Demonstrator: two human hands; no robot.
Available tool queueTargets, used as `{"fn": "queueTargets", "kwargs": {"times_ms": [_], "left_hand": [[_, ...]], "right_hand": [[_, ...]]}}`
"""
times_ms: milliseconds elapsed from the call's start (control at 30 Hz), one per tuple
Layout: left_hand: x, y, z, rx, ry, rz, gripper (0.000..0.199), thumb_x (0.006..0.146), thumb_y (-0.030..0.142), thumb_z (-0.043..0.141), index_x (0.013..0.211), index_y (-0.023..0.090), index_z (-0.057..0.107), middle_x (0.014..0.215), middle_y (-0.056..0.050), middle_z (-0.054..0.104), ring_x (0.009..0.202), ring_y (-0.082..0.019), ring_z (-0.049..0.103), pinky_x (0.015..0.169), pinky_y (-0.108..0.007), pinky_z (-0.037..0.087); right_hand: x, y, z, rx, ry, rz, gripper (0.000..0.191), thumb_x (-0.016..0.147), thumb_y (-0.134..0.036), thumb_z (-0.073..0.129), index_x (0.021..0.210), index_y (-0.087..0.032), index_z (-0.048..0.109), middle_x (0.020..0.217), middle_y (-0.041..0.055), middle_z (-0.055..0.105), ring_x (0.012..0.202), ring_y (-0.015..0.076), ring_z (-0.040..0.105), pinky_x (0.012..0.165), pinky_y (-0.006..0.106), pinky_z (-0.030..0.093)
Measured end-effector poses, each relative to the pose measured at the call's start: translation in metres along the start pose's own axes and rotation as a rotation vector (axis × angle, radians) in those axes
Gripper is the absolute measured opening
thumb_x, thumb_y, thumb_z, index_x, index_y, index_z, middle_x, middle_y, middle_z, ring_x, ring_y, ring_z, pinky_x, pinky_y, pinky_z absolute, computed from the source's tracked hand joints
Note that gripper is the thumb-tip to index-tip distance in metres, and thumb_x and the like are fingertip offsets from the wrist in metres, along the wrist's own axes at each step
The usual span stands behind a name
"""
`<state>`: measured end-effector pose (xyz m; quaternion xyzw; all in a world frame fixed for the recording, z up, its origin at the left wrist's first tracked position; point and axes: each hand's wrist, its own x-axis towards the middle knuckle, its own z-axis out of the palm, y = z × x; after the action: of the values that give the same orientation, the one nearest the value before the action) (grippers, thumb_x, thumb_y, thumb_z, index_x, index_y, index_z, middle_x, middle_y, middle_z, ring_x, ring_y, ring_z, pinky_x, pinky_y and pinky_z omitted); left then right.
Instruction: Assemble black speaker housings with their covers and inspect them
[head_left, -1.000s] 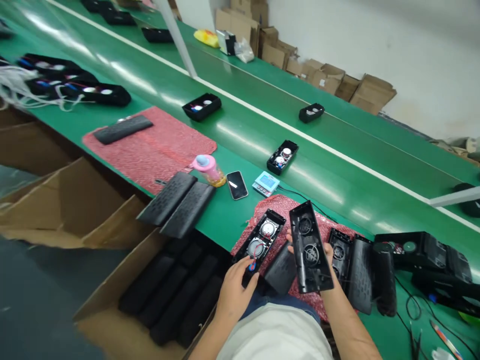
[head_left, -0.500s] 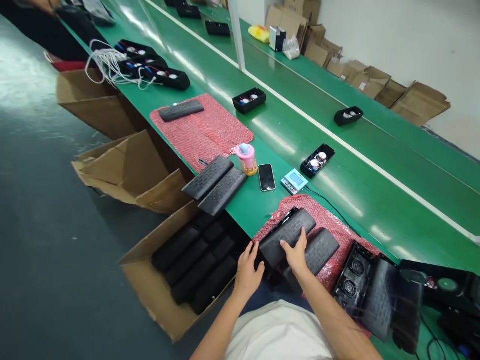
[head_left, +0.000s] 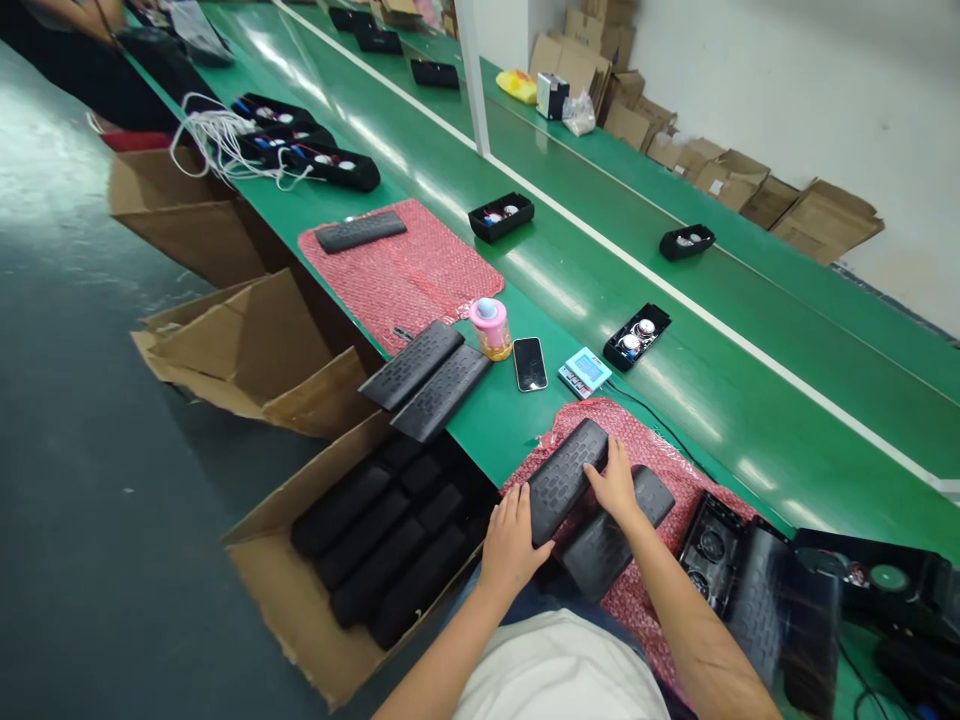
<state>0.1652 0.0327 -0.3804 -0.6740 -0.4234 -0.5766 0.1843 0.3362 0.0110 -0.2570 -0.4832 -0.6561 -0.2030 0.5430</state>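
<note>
A black speaker (head_left: pixel 568 482) with a brick-patterned grille lies tilted on red bubble wrap (head_left: pixel 667 440) at the table edge. My left hand (head_left: pixel 516 540) grips its near left end, thumb along the lower corner. At the far right end my right hand (head_left: pixel 615 482) holds it, thumb on the grille and fingers over the side. Just to the right, partly under my right arm, is another black grille piece (head_left: pixel 611 545). Beyond my forearm lies an open speaker housing (head_left: pixel 705 545) with round drivers showing.
A cardboard box (head_left: pixel 300 625) of black units stands below my left arm. Two grille covers (head_left: pixel 439 385) overhang the table edge near a pink-lidded cup (head_left: pixel 491 328), a phone (head_left: pixel 530 364) and a small meter (head_left: pixel 585 372). Open housings (head_left: pixel 636 337) sit on the green surface.
My left hand has moved up onto the speaker's left end. My right hand has shifted to its far end. The grille, earlier offset over the part beneath, now lines up with it.
</note>
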Motion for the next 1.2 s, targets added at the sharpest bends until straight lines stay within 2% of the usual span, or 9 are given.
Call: {"fn": "queueTargets", "kwargs": {"times_ms": [133, 300, 433, 567, 733, 900, 1067, 1200], "left_hand": [[-0.001, -0.007, 0.006, 0.058, 0.071, 0.037, 0.091, 0.065, 0.036, 0.072, 0.138, 0.002, 0.029, 0.139, -0.015, 0.036, 0.129, -0.027, 0.033, 0.108, -0.039, 0.034], [-0.002, -0.003, 0.008, 0.159, 0.147, 0.074, 0.095, 0.064, 0.033, 0.075, 0.139, 0.003, 0.024, 0.142, -0.019, 0.031, 0.134, -0.033, 0.021, 0.104, -0.053, 0.034], [-0.003, -0.003, 0.009, 0.199, 0.173, 0.14, 0.101, 0.06, 0.034, 0.079, 0.137, 0.001, 0.023, 0.136, -0.021, 0.036, 0.126, -0.031, 0.033, 0.101, -0.047, 0.039], [-0.001, -0.003, 0.009, 0.223, 0.196, 0.174, 0.098, 0.06, 0.035, 0.078, 0.134, -0.003, 0.027, 0.13, -0.023, 0.04, 0.12, -0.032, 0.038, 0.1, -0.042, 0.041], [0.002, 0.002, 0.007, 0.263, 0.191, 0.204, 0.095, 0.063, 0.037, 0.075, 0.132, -0.005, 0.026, 0.126, -0.024, 0.039, 0.118, -0.033, 0.037, 0.099, -0.043, 0.041], [0.002, 0.002, 0.006, 0.308, 0.154, 0.227, 0.096, 0.063, 0.034, 0.075, 0.132, -0.008, 0.023, 0.126, -0.029, 0.035, 0.117, -0.038, 0.036, 0.098, -0.047, 0.04], [0.001, 0.0, 0.005, 0.294, 0.139, 0.211, 0.093, 0.071, 0.039, 0.068, 0.135, -0.006, 0.018, 0.125, -0.026, 0.035, 0.115, -0.035, 0.038, 0.097, -0.043, 0.041], [0.002, 0.002, 0.001, 0.303, 0.128, 0.211, 0.092, 0.07, 0.036, 0.07, 0.134, -0.007, 0.02, 0.123, -0.026, 0.035, 0.114, -0.035, 0.039, 0.098, -0.043, 0.041]], "right_hand": [[0.0, 0.0, 0.0, -0.056, 0.007, -0.027, 0.08, 0.077, -0.033, 0.06, 0.141, 0.005, 0.031, 0.144, 0.0178, 0.027, 0.135, 0.0264, 0.021, 0.114, 0.035, 0.015], [-0.003, -0.003, -0.003, -0.092, 0.014, -0.022, 0.078, 0.076, -0.029, 0.066, 0.139, 0.003, 0.033, 0.141, 0.0176, 0.031, 0.132, 0.0257, 0.024, 0.113, 0.034, 0.018], [-0.001, -0.004, -0.01, -0.1, 0.011, -0.015, 0.078, 0.072, -0.028, 0.071, 0.137, 0.0, 0.037, 0.135, 0.0156, 0.038, 0.128, 0.0247, 0.031, 0.111, 0.032, 0.022], [0.002, -0.006, -0.013, -0.105, -0.002, 0.011, 0.084, 0.068, -0.031, 0.074, 0.138, -0.001, 0.036, 0.134, 0.017, 0.038, 0.127, 0.0259, 0.032, 0.11, 0.033, 0.024], [0.005, -0.007, -0.019, -0.115, -0.014, 0.044, 0.084, 0.063, -0.032, 0.078, 0.133, -0.004, 0.04, 0.128, 0.0152, 0.043, 0.121, 0.025, 0.037, 0.106, 0.034, 0.03], [0.01, -0.009, -0.028, -0.126, -0.052, 0.064, 0.07, 0.058, -0.036, 0.08, 0.113, -0.007, 0.049, 0.113, 0.0114, 0.048, 0.108, 0.0247, 0.044, 0.095, 0.035, 0.037], [0.019, -0.015, -0.03, -0.151, -0.104, 0.012, 0.065, 0.055, -0.035, 0.082, 0.103, -0.007, 0.049, 0.109, 0.0121, 0.048, 0.102, 0.0262, 0.043, 0.091, 0.035, 0.037], [0.022, -0.013, -0.03, -0.141, -0.126, 0.006, 0.065, 0.055, -0.037, 0.082, 0.101, -0.006, 0.048, 0.107, 0.0121, 0.049, 0.101, 0.0254, 0.044, 0.088, 0.034, 0.038]]}}
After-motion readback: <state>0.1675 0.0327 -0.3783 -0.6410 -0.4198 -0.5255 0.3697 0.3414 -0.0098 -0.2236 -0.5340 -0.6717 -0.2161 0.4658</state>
